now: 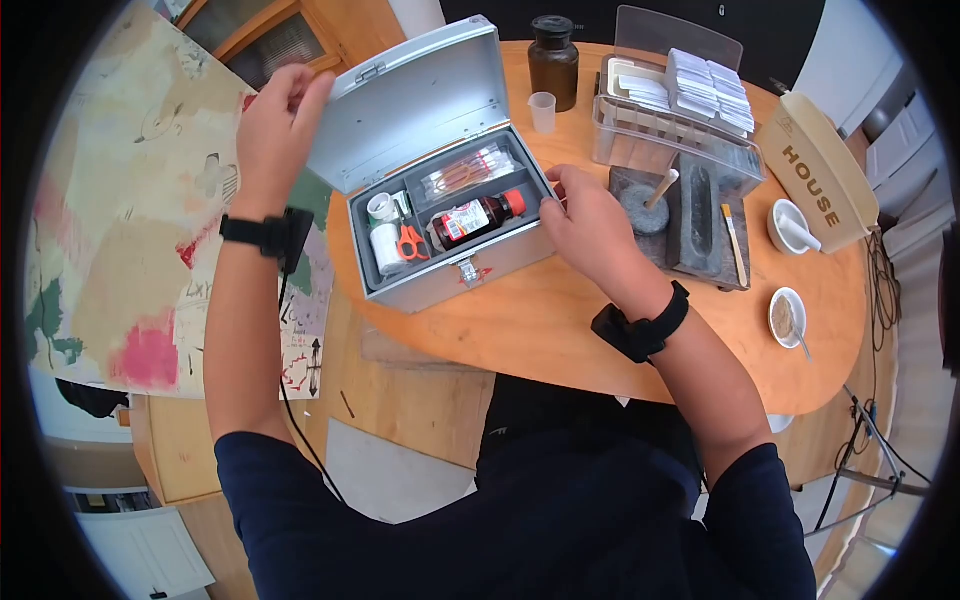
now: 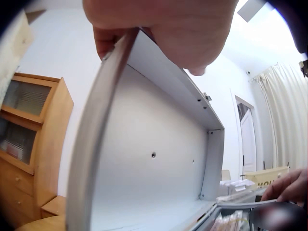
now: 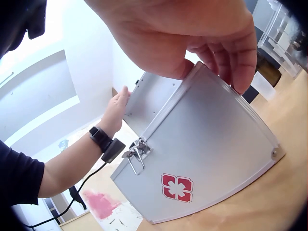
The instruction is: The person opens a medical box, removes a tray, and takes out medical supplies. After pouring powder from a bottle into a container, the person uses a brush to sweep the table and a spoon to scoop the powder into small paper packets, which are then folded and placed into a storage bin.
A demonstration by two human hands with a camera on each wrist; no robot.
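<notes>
Head view: the grey metal box (image 1: pixel 515 250) is set on the table (image 1: pixel 450 335), upper middle, its lid (image 1: pixel 420 110) seemingly being opened or closed. Left wrist: the lid is gripped by the left hand's (image 2: pixel 166 33) fingers — a slow swing seems needed. Right wrist: the box, with a red badge (image 3: pixel 177 187), is gripped by the right hand's (image 3: pixel 192 38) fingers.

- The left hand (image 1: pixel 282 135) is up toward ten o'clock in the head view, fingers bent, in a grip.
- The left forearm (image 1: pixel 245 340) rises nearly straight to twelve from an elbow at eight.
- The right hand (image 1: pixel 595 225) sits toward two, nearer the middle, its thumb and curled fingers closed in a grip.
- The right forearm (image 1: pixel 695 365) slants toward eleven from an elbow at four.
- The torso (image 1: pixel 480 540) fills six o'clock.
</notes>
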